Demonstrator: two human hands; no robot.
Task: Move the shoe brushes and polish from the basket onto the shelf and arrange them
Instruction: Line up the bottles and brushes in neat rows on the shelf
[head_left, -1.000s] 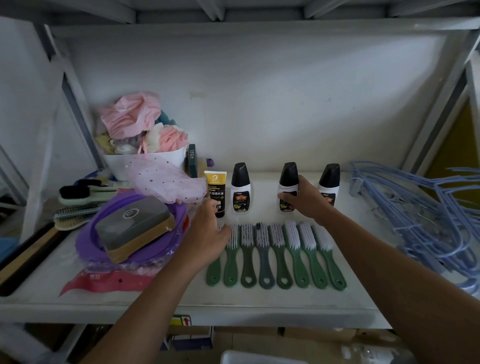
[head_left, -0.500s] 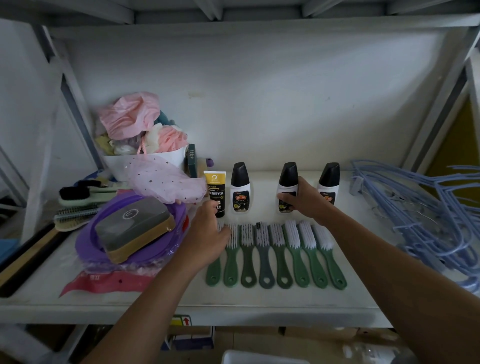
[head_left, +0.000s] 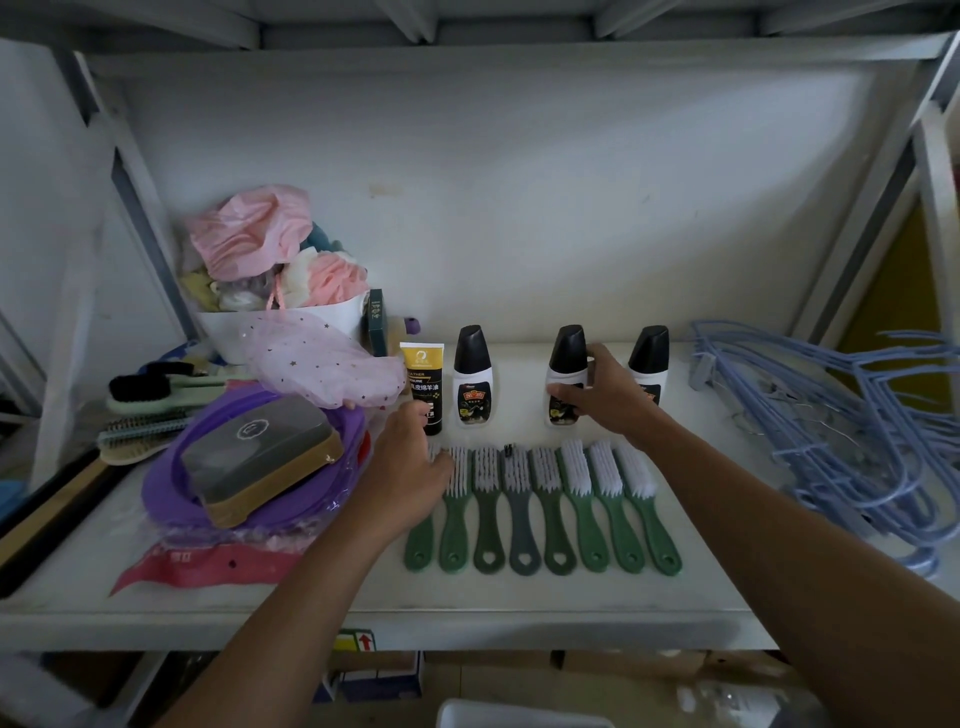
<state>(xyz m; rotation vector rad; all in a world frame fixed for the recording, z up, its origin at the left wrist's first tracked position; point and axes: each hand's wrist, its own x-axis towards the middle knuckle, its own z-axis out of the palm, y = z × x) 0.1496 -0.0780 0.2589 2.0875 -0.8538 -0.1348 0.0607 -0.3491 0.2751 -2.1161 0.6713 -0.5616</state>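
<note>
Several green-handled shoe brushes (head_left: 556, 509) with white bristles lie side by side on the white shelf (head_left: 519, 597). Behind them stand a yellow-and-black polish tube (head_left: 423, 387) and three white polish bottles with black caps: left (head_left: 471, 376), middle (head_left: 566, 364), right (head_left: 647, 361). My right hand (head_left: 608, 397) grips the middle bottle from its right side. My left hand (head_left: 410, 467) rests over the leftmost brush head, fingers touching the bristles, just in front of the tube; whether it grips the brush is hidden.
A purple basin (head_left: 171, 483) holding a grey-and-tan block brush (head_left: 260, 460) sits at left, with a white tub of pink cloths (head_left: 280, 322) behind. Blue hangers (head_left: 841, 431) pile at right. More brushes (head_left: 145, 410) lie far left.
My right hand has slid slightly right on the middle bottle. My left hand has barely moved on the leftmost brush.
</note>
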